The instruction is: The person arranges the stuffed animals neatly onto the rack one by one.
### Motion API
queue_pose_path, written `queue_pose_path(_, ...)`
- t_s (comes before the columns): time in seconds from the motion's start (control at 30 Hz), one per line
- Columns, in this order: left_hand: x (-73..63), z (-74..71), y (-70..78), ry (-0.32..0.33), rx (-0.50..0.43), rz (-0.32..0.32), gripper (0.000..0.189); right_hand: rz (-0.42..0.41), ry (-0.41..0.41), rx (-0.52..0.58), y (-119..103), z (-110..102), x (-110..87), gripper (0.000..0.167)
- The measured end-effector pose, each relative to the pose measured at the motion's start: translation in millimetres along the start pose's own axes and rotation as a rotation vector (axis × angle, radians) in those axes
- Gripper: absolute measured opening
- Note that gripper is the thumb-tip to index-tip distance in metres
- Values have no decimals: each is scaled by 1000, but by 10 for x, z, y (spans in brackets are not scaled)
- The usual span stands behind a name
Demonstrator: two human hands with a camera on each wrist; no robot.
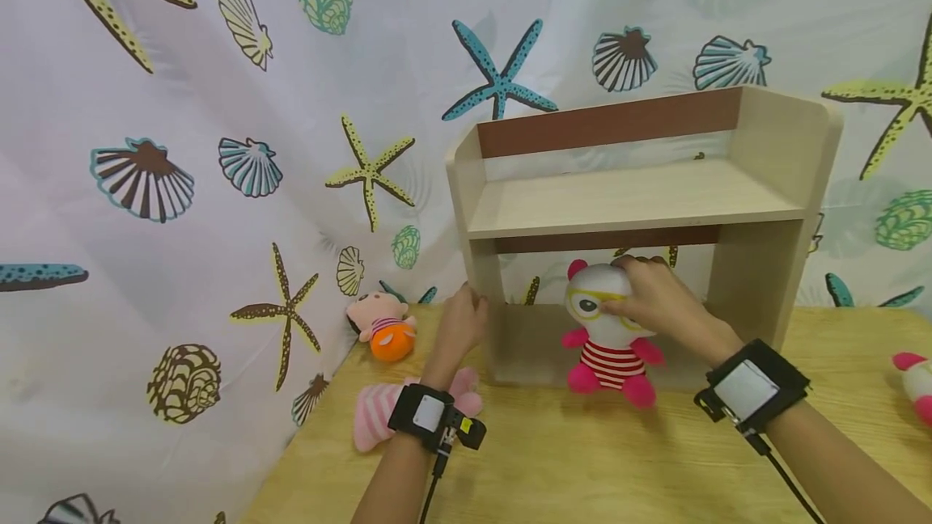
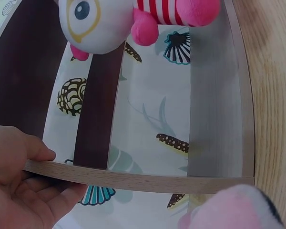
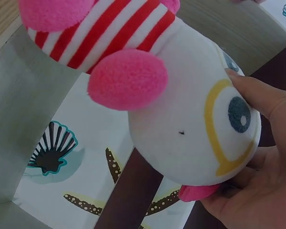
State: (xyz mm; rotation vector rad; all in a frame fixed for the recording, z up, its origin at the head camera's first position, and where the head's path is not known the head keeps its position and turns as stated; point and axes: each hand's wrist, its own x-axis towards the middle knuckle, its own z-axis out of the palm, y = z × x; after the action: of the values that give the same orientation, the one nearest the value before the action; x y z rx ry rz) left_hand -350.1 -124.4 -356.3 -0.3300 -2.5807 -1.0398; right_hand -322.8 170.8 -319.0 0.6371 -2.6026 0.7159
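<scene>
My right hand (image 1: 666, 297) grips a plush panda (image 1: 612, 350) by the top of its head. The panda has yellow-rimmed eyes, pink limbs and a red-and-white striped body, and it hangs upright in front of the lower opening of a small wooden shelf (image 1: 633, 196). In the right wrist view the thumb lies beside the panda's eye, and the other fingers go behind the head. My left hand (image 2: 26, 179) holds the shelf's left side panel (image 2: 148, 182), thumb on the inner face and fingers on the outer face.
Left of the shelf, a doll with an orange bottom (image 1: 389, 338) leans by the patterned curtain (image 1: 182, 281). A pink striped plush (image 1: 373, 417) lies on the wooden table (image 1: 553, 459), partly behind my left wrist. Another pink-and-white plush (image 1: 919, 386) is cut off at the right edge.
</scene>
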Motion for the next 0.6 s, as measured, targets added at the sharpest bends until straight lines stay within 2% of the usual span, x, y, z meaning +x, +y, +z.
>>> queue_pose_path(0.17, 20, -16, 2, -19, -7, -13, 26, -2, -19, -7, -52, 10, 90, 58)
queue_pose_path(0.37, 12, -18, -11, -16, 18, -17, 21, -19, -41, -3, -123, 63, 203, 66)
queue_pose_path(0.6, 24, -17, -23, -16, 17, -13, 17, 46, -186, 27, -182, 104, 380, 75)
